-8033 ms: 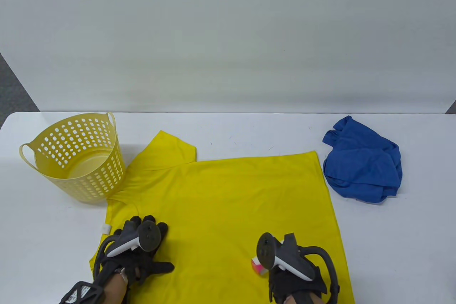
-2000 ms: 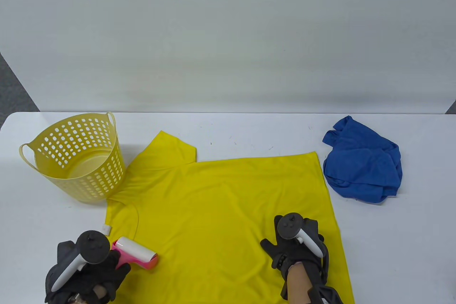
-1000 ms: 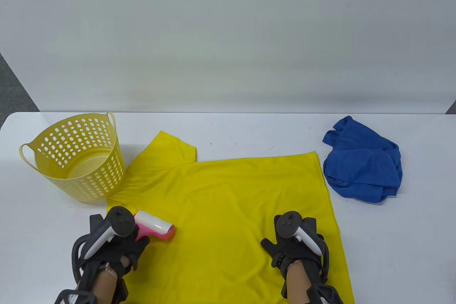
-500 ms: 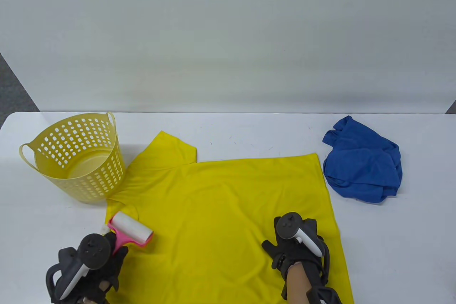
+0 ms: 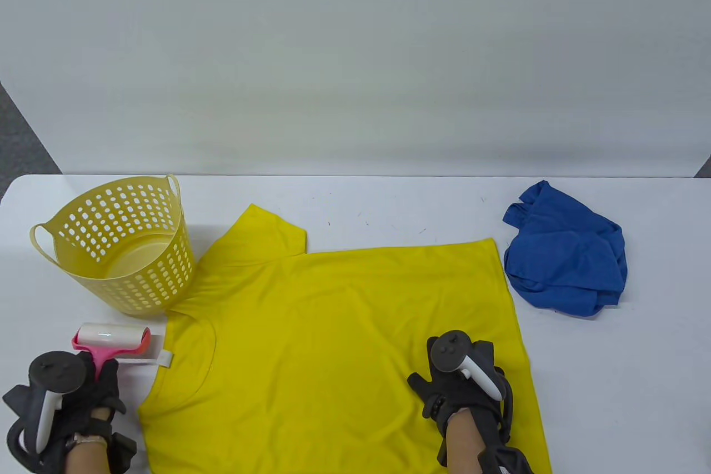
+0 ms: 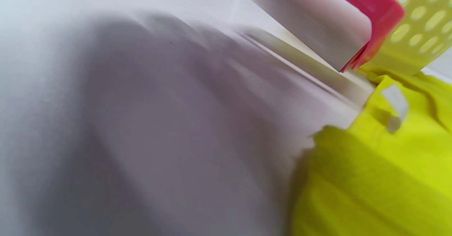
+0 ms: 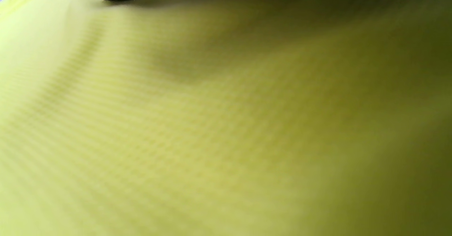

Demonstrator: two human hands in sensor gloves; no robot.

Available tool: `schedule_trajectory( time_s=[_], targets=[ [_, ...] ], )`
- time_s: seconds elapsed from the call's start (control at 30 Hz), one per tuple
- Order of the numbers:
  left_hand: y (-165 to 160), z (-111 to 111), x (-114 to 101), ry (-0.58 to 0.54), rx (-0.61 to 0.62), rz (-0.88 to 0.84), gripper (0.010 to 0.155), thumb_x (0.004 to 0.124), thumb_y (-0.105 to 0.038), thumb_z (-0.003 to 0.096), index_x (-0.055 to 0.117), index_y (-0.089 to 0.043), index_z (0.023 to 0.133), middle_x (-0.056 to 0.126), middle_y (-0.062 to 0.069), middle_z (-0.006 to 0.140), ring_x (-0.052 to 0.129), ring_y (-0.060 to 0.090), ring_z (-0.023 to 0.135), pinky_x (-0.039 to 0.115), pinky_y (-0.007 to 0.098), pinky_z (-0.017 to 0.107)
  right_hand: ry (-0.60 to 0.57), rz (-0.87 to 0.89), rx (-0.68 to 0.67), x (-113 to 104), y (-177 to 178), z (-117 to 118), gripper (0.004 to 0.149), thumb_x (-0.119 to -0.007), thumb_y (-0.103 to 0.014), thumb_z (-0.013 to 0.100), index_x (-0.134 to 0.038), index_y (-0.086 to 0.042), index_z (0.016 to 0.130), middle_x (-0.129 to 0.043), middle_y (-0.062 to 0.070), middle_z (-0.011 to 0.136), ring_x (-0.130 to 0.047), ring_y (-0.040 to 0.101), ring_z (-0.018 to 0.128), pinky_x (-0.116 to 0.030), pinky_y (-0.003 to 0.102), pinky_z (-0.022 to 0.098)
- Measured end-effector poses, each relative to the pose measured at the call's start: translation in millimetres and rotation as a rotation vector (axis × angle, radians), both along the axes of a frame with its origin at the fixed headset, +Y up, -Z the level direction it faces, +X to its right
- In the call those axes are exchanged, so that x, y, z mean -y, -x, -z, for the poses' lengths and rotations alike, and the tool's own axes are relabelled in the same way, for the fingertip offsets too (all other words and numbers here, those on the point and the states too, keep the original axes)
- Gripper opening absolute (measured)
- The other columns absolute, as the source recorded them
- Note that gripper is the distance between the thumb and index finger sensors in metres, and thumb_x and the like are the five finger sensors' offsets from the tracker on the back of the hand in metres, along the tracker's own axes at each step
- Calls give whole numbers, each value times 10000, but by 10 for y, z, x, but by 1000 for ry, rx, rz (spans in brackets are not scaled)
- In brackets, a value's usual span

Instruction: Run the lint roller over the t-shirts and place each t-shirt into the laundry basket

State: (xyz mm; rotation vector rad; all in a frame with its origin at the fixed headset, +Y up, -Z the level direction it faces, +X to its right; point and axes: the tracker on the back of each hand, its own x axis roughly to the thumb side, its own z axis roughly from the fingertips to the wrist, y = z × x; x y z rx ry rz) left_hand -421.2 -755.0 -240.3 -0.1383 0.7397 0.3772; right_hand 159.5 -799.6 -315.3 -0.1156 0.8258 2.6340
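The yellow t-shirt point(image 5: 344, 329) lies spread flat on the white table, collar to the left. My left hand point(image 5: 103, 382) grips the pink handle of the lint roller point(image 5: 111, 336) at the bottom left. The white roll rests on the bare table just left of the collar and its white tag point(image 5: 165, 357). In the left wrist view the lint roller point(image 6: 310, 20) sits beside the shirt edge point(image 6: 381, 179). My right hand point(image 5: 444, 390) presses flat on the shirt's lower right part. The empty yellow laundry basket point(image 5: 161, 274) stands at the left.
A crumpled blue t-shirt point(image 5: 566, 257) lies at the right side of the table. The basket point(image 6: 420, 27) stands close behind the roller. The table's front edge runs along the bottom of the table view.
My left hand has pulled the lint roller leftward, off the yellow shirt's collar and onto the bare table. The right hand has stayed pressed on the shirt.
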Motion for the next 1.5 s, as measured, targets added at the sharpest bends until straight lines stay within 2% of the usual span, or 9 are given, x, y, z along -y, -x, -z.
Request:
schedule_trajectory(
  time_s=[0.3, 0.47, 0.6, 0.7, 0.8, 0.97, 1.1, 1.23, 1.5],
  targets=[
    [-140, 122, 105, 176, 40, 185, 656, 587, -561, 555, 425, -291, 1131, 474, 76, 1210, 371, 508, 1144, 377, 702, 783, -15, -15, 6, -1, 6, -11, 740, -549, -562, 516, -63, -275, 994, 127, 177, 1009, 144, 508, 859, -9, 752, 533],
    [-239, 60, -82, 21, 88, 150, 812, 614, -661, 515, 231, -294, 1130, 294, 126, 1207, 306, 481, 1141, 328, 699, 788, -19, -17, 7, -3, 7, -13, 740, -550, -563, 515, -66, -276, 996, 122, 179, 1012, 140, 509, 861, -13, 752, 534],
    [-605, 14, -329, -188, 327, 174, 831, 618, -669, 511, 195, -294, 1121, 221, 120, 1201, 235, 470, 1143, 295, 698, 790, -54, -1, 19, -48, -6, -8, 726, -561, -553, 513, -132, -257, 1019, 66, 197, 1037, 90, 524, 882, -40, 756, 544],
    [-1068, -3, -461, -264, 649, 146, 784, 630, -660, 512, 277, -322, 1126, 331, 84, 1211, 329, 439, 1162, 334, 701, 796, -118, 49, 36, -159, -18, -23, 726, -571, -546, 507, -206, -219, 1043, -29, 243, 1067, 1, 555, 910, -70, 757, 551],
    [-1615, 8, -439, -135, 997, 226, 772, 636, -658, 495, 325, -341, 1126, 374, 60, 1223, 369, 421, 1177, 330, 711, 801, -178, 89, 33, -258, 1, -48, 720, -581, -541, 503, -247, -212, 1049, -80, 250, 1083, -29, 558, 920, -80, 758, 553],
    [-2226, -21, -248, 41, 1231, 602, 777, 637, -671, 431, 381, -386, 1108, 470, 7, 1217, 469, 382, 1181, 363, 711, 803, -197, 91, 2, -336, 89, -76, 719, -585, -538, 500, -261, -206, 1050, -98, 257, 1085, -48, 563, 923, -90, 758, 553],
    [-2249, -25, -10, 142, 1394, 379, 895, 697, -712, 358, 343, -389, 1114, 390, 19, 1244, 400, 398, 1201, 336, 733, 799, -235, 140, -101, -440, 189, -106, 707, -589, -531, 500, -307, -190, 1052, -208, 275, 1102, -163, 574, 951, -154, 772, 572],
    [-2135, -59, -30, 205, 1410, 205, 1106, 810, -762, 237, 274, -374, 1124, 281, 82, 1259, 346, 479, 1192, 346, 782, 765, -301, 164, -115, -564, 256, -136, 688, -618, -521, 492, -407, -170, 1044, -393, 285, 1098, -328, 575, 961, -213, 776, 581],
    [-1854, 182, 155, 348, 1103, 409, 1197, 857, -707, 233, 106, -330, 1085, 168, 151, 1227, 244, 541, 1156, 317, 787, 758, -121, -111, -114, -437, 176, -165, 868, -738, -587, 415, -271, -195, 1034, -155, 258, 1088, -145, 576, 944, -156, 782, 559]
  ],
)
